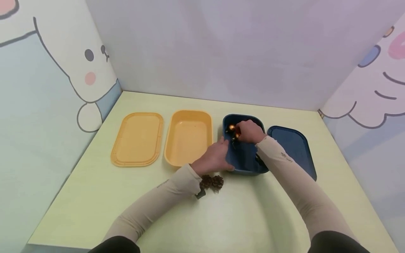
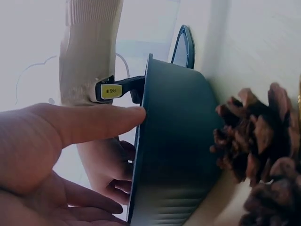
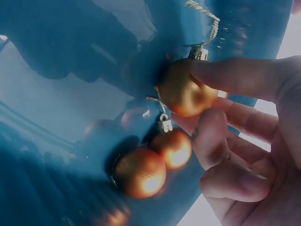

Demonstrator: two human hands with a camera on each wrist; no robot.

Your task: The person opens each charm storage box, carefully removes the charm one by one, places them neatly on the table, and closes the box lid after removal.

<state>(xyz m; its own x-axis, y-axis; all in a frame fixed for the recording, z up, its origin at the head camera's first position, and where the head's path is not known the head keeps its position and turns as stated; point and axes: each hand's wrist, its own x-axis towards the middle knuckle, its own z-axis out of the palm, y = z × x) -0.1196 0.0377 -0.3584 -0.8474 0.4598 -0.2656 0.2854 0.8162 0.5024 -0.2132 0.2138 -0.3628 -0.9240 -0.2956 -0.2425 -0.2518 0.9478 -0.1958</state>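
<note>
Right hand pinches bauble in box, near far-left corner; straight-fingered left hand touches rim.
Bauble likely light, slippery; hold its middle.

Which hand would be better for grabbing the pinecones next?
Probably the left hand. It is nearer the pinecones, and its thumb only touches the rim of the blue box. The right hand reaches into that box, pinching a golden ball.

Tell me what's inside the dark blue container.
Two orange baubles lie in the dark blue container; the right hand holds a third. In the head view, that hand and sleeve hide part of the right side; anything beneath can't be seen.
</note>
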